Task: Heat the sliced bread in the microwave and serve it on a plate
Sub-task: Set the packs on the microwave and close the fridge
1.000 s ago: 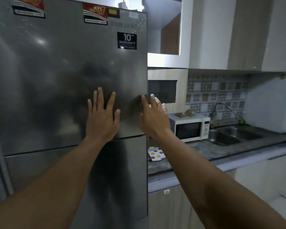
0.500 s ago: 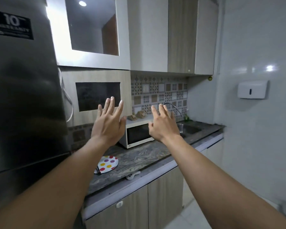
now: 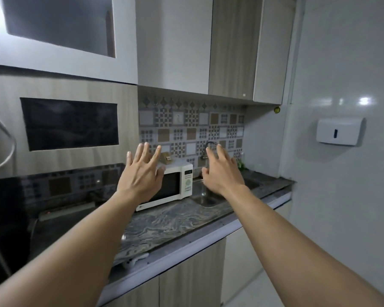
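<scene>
A white microwave (image 3: 182, 185) with a dark door stands on the marbled countertop (image 3: 169, 220), its door closed. My left hand (image 3: 142, 173) is raised in front of it with fingers spread, holding nothing and partly covering the door. My right hand (image 3: 220, 173) is also raised with straight fingers, empty, over the sink. A small brown object (image 3: 166, 158) sits on top of the microwave. My left forearm hides the spot where the dotted plate lay. No bread is in view.
A steel sink (image 3: 205, 196) with a curved tap (image 3: 210, 145) lies right of the microwave. Wall cabinets (image 3: 231, 45) hang above. A white dispenser (image 3: 339, 130) is mounted on the right wall. A power strip (image 3: 64, 212) lies at the counter's left. Base cabinets (image 3: 193, 273) sit below.
The view has swung right, away from the fridge, and moved closer to the counter. Both open hands stay raised, now framed over the microwave and sink. The dotted plate is now out of sight.
</scene>
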